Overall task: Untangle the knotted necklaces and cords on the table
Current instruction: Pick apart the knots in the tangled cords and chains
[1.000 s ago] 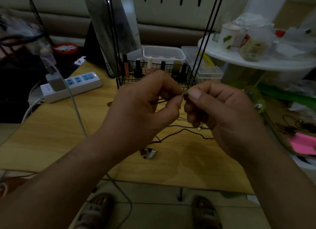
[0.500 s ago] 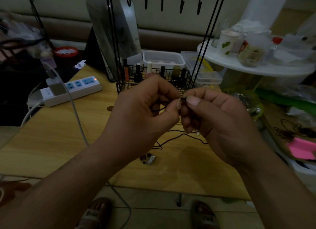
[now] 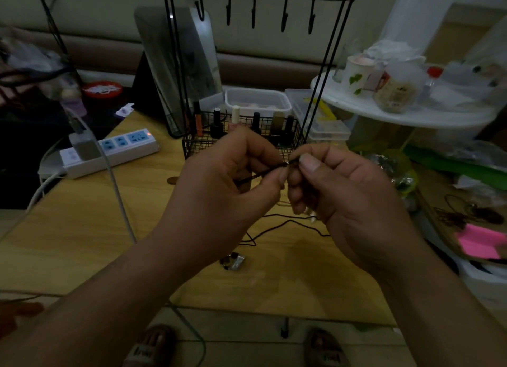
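Both hands are raised above the wooden table (image 3: pixel 82 229), fingertips meeting in the middle. My left hand (image 3: pixel 225 185) pinches a thin dark cord (image 3: pixel 258 174) between thumb and forefinger. My right hand (image 3: pixel 348 191) pinches the same cord at a small knot or end right beside the left thumb. The rest of the black cord (image 3: pixel 285 224) trails down in loops onto the table below the hands. A small metal pendant (image 3: pixel 233 261) lies on the table near the front edge. More dark cords (image 3: pixel 466 213) lie tangled at the far right.
A black wire rack (image 3: pixel 247 136) with nail polish bottles stands just behind the hands. A white power strip (image 3: pixel 115 150) with a charger and cable sits at left. Plastic boxes, a white round shelf (image 3: pixel 411 111) with jars and a pink note (image 3: pixel 480 243) crowd the right.
The view has tilted up a little, showing more of the rack's hooks. Both hands stayed together at the same spot, working the cord between the fingertips.
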The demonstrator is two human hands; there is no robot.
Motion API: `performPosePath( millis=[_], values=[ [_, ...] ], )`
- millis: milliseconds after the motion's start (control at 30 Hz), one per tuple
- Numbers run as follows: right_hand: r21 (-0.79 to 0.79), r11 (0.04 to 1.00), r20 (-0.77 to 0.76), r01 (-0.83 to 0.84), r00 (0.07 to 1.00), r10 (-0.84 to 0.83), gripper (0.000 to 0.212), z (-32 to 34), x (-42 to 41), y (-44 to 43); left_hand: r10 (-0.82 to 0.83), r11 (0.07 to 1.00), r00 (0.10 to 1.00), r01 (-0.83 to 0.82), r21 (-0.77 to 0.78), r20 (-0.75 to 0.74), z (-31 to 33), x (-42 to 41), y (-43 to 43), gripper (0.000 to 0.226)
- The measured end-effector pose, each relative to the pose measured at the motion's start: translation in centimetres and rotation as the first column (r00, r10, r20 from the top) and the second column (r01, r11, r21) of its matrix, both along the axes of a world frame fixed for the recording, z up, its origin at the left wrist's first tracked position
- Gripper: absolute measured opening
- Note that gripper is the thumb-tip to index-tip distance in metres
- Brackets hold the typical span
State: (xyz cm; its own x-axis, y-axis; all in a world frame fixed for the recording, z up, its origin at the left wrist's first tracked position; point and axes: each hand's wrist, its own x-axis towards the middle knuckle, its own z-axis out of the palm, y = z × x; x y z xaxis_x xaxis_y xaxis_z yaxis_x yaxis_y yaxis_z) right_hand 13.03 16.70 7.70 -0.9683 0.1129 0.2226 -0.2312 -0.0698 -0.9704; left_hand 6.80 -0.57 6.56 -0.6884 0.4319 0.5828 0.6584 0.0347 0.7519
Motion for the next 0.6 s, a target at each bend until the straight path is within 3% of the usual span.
performPosePath(
  millis=[467,600],
  values=[
    [-0.071,0.997,0.016,0.006,1.0,-0.005,0.027,0.11,0.1,0.34,0.018,1.0,0.999,-0.018,0.005,0.036,-0.17,0.13,0.42,0.006],
    [-0.006,0.999,0.006,0.038,0.999,-0.038,0.022,0.18,0.25,0.26,0.016,1.0,1.0,-0.016,0.002,0.018,-0.16,0.11,0.41,0.006]
  ],
)
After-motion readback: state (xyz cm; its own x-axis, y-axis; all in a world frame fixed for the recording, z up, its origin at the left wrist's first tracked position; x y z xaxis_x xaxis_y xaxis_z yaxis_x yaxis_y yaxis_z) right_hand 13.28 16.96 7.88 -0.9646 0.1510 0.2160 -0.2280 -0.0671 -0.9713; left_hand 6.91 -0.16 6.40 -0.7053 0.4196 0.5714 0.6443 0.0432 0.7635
